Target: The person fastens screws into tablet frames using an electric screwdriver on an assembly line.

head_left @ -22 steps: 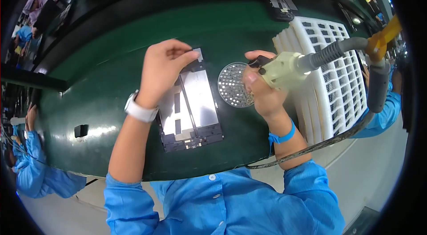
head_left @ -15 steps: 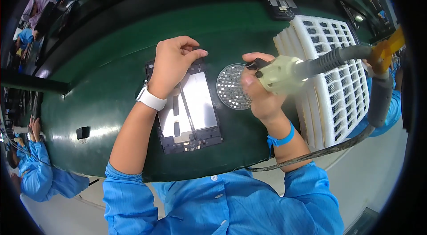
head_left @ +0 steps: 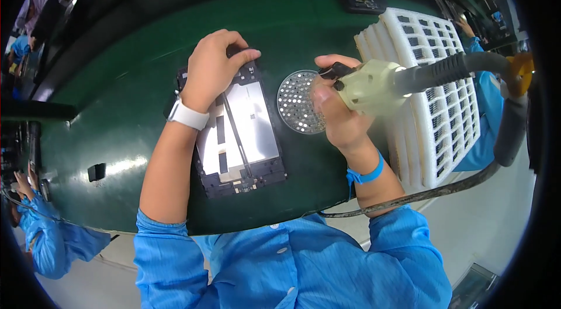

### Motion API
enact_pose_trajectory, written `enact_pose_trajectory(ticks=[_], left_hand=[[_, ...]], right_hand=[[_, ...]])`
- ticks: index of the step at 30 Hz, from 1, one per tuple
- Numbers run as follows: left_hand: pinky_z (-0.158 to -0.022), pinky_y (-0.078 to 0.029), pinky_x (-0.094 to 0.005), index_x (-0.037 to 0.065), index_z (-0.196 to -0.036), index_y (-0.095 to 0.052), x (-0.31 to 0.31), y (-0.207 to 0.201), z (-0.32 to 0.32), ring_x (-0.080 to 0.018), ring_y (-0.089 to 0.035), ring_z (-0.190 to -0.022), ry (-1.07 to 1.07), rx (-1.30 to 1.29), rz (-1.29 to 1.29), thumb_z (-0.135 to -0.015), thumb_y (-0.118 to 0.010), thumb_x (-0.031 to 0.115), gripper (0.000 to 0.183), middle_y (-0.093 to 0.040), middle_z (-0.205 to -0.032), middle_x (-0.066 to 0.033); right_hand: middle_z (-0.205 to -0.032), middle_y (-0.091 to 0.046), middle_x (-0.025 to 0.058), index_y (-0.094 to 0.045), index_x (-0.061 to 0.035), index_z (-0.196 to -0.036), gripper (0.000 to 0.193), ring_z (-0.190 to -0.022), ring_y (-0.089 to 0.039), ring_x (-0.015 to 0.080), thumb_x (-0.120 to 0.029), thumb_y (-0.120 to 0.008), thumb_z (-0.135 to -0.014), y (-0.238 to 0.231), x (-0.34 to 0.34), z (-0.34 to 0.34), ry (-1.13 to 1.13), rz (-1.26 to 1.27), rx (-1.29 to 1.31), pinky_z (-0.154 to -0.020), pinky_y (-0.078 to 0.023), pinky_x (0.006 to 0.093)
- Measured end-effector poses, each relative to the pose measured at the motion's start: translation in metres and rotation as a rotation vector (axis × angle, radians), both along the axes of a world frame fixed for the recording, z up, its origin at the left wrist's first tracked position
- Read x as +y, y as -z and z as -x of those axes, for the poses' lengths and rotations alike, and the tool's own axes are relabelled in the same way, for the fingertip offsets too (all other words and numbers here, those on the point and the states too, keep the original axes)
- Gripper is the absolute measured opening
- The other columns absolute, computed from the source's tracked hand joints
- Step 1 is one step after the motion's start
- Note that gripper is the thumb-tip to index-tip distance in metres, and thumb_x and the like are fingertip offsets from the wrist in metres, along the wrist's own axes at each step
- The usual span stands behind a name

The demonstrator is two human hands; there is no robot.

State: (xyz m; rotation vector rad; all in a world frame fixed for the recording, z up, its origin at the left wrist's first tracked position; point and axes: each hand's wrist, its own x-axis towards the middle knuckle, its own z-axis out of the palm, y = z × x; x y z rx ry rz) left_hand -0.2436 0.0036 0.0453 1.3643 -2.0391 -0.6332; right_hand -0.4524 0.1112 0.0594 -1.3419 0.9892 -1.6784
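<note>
The left hand (head_left: 213, 69) curls over the far end of the tablet (head_left: 255, 133).

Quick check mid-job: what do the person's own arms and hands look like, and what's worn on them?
The left hand and right hand are ungloved. A broad white band circles the left wrist; a blue strap with a loose end circles the right. Bright blue sleeves end near the elbows, leaving the forearms bare.

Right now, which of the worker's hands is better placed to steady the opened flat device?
Probably the left hand: it is at the opened flat device's far end, whereas the right hand holds a pale tool.
</note>
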Motion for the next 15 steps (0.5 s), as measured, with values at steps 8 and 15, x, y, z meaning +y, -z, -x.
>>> enact_pose_trajectory(ticks=[8, 15], left_hand=[[-0.066, -0.052, -0.0365, 0.006, -0.08, -0.076, 0.019, 0.005, -0.005, -0.0265, -0.068, -0.072, 0.007, 0.06, -0.19, -0.077, -0.079, 0.023, 0.017, -0.069, -0.073, -0.0114], [-0.066, -0.054, -0.0347, 0.005, -0.082, -0.077, 0.093, -0.012, -0.018, -0.0259, -0.069, -0.069, -0.062, 0.132, -0.319, -0.078, -0.078, 0.017, 0.013, -0.071, -0.073, -0.0116]], right_hand=[[-0.075, -0.057, 0.0042, -0.058, 0.007, -0.113, 0.028, -0.057, -0.05, 0.0078, 0.004, -0.063, -0.085, -0.013, -0.001, -0.015, -0.129, -0.098, -0.232, -0.051, -0.04, 0.0227], [-0.073, -0.06, 0.0058, -0.061, 0.0069, -0.106, 0.021, -0.052, -0.05, 0.0096, 0.001, -0.066, -0.087, -0.044, -0.005, -0.066, -0.21, -0.158, -0.273, -0.047, -0.04, 0.0245]])
